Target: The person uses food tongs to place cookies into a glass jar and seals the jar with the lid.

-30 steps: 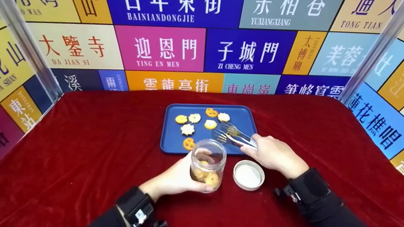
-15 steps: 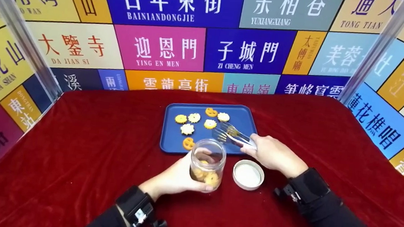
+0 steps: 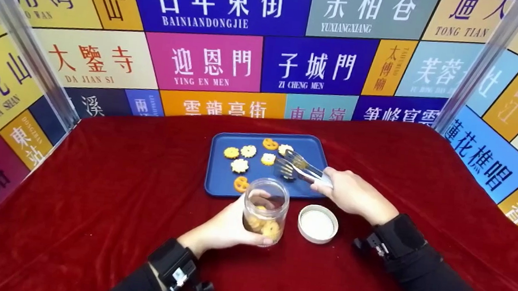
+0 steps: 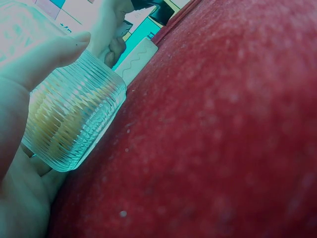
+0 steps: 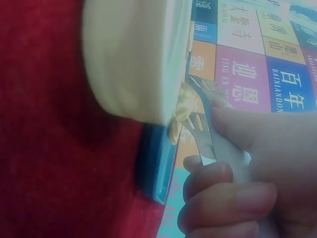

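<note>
My left hand (image 3: 226, 222) is wrapped around a clear jar (image 3: 267, 198), its thumb across the front; the jar stands on the red cloth. Several cookies (image 3: 264, 223) lie in its lower part, and its mouth is uncovered. In the left wrist view the ribbed jar (image 4: 94, 106) fills the upper left. My right hand (image 3: 355, 196) grips metal serving tongs (image 3: 310, 173), whose spread ends hover over the right part of a blue tray (image 3: 218, 179). Cookies (image 3: 240, 166) and pretzel-shaped biscuits (image 3: 240, 184) lie on the tray. Whether the tongs pinch a cookie is hard to tell.
A round white lid (image 3: 317, 224) lies inside up on the red cloth (image 3: 119, 189), right of the jar and just in front of the tray. Behind the table stands a wall of coloured signs (image 3: 205, 61), with clear posts (image 3: 476, 75) at the table's back corners.
My right hand and the tongs have shifted slightly right, and the tongs' ends have spread a little. The left hand and jar stay in place.
</note>
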Demonstrator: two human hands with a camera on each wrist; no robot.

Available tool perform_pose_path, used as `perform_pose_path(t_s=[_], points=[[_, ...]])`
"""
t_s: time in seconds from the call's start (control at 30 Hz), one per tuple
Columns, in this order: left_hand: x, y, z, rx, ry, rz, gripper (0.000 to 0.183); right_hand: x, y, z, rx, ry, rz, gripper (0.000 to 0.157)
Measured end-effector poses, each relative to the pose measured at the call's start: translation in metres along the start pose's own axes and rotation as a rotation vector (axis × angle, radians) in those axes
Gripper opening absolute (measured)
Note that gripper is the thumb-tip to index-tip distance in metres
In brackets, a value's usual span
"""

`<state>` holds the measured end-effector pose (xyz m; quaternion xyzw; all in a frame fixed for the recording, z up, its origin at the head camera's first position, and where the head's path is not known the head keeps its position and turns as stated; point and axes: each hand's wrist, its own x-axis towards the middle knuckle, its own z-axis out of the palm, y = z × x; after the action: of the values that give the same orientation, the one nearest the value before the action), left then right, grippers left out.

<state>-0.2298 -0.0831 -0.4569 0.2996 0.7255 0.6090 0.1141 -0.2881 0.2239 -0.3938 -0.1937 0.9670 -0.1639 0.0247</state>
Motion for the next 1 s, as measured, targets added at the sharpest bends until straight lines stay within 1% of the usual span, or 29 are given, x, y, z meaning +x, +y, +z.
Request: perform_pose_path(t_s=[0.27, 0.4, 0.63, 0.9, 1.0], points=[[-0.001, 0.000, 0.000, 0.003, 0.001, 0.000, 0.083, -0.003, 0.003, -0.015, 0.016, 0.028, 0.009, 0.037], [-0.001, 0.000, -0.001, 0.002, -0.001, 0.003, 0.084, -0.006, 0.001, -0.025, 0.017, 0.035, 0.011, 0.040], [-0.001, 0.000, -0.001, 0.004, -0.003, 0.001, 0.083, -0.015, -0.009, -0.044, 0.011, 0.076, -0.008, 0.039], [-0.001, 0.002, -0.001, 0.023, -0.001, -0.002, 0.084, -0.026, -0.022, -0.058, 0.017, 0.105, -0.017, 0.038], [-0.001, 0.002, 0.000, 0.015, -0.002, -0.002, 0.084, -0.031, -0.027, -0.064, 0.022, 0.116, -0.025, 0.037]])
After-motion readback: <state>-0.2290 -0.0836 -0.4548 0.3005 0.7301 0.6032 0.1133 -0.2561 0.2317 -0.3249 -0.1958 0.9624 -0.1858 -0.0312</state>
